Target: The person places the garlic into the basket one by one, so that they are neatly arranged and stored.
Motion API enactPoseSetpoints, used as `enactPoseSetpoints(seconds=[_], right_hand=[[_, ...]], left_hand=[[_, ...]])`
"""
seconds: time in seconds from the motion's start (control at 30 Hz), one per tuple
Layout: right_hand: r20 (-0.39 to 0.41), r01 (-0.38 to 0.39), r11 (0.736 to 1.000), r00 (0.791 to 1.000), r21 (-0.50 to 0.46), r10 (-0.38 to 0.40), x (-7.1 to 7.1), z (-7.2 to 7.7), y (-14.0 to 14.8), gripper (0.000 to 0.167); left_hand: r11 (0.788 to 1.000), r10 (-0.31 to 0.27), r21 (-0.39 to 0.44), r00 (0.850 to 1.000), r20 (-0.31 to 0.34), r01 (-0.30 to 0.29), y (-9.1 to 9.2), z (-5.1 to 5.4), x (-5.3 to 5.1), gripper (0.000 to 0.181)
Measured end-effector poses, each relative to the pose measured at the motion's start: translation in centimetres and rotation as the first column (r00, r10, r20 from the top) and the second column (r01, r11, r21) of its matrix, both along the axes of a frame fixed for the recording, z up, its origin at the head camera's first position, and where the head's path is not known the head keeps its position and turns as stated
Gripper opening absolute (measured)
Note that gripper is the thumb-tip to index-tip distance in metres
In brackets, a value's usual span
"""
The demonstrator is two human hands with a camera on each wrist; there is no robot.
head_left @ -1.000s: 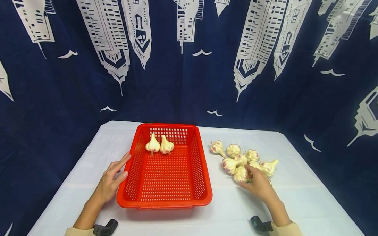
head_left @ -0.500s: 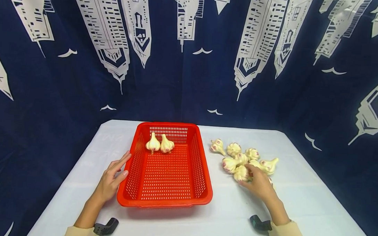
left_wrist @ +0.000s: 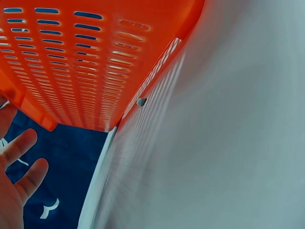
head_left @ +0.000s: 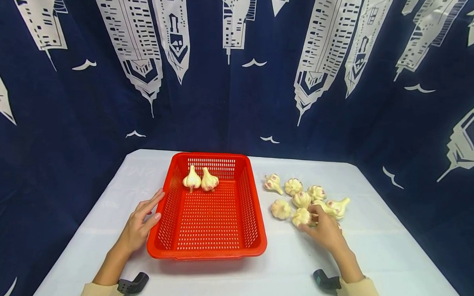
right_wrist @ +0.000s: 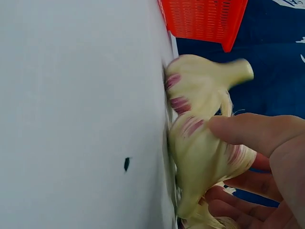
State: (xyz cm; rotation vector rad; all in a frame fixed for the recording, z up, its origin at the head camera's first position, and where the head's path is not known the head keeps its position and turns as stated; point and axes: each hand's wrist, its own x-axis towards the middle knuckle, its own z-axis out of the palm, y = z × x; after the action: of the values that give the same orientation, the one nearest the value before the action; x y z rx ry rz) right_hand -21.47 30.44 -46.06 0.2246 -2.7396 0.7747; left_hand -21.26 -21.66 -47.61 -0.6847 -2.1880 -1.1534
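Observation:
A red perforated basket [head_left: 208,225] stands on the table with two garlic bulbs [head_left: 209,180] side by side at its far left. My left hand [head_left: 138,225] rests with straight fingers against the basket's left rim; its fingertips [left_wrist: 33,174] show beside the basket wall in the left wrist view. To the right, my right hand [head_left: 323,227] holds a garlic bulb [head_left: 301,217] between thumb and fingers, low over the table. In the right wrist view the thumb [right_wrist: 238,128] lies on this purple-streaked bulb, and the other fingers are partly hidden behind it.
Several more garlic bulbs [head_left: 301,199] lie around my right hand. One separate bulb [head_left: 281,209] sits between that hand and the basket. White cloth covers the table [head_left: 279,271], and a dark blue printed curtain [head_left: 222,108] hangs behind it.
One garlic bulb left of my right hand has tipped and rolled slightly left, away from the bulb behind it. Both hands have stayed nearly in place.

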Motion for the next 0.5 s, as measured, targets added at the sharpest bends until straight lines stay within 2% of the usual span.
enactPoseSetpoints(seconds=[0.23, 0.5], right_hand=[[-0.026, -0.002, 1.0, 1.0, -0.029, 0.001, 0.04, 0.06, -0.03, 0.05], [-0.168, -0.006, 1.0, 0.986, -0.022, 0.003, 0.19, 0.62, -0.08, 0.065]], left_hand=[[1.0, -0.003, -0.001, 1.0, 0.005, 0.003, 0.04, 0.06, 0.05, 0.054], [1.0, -0.003, -0.003, 1.0, 0.005, 0.003, 0.01, 0.1, 0.06, 0.054]])
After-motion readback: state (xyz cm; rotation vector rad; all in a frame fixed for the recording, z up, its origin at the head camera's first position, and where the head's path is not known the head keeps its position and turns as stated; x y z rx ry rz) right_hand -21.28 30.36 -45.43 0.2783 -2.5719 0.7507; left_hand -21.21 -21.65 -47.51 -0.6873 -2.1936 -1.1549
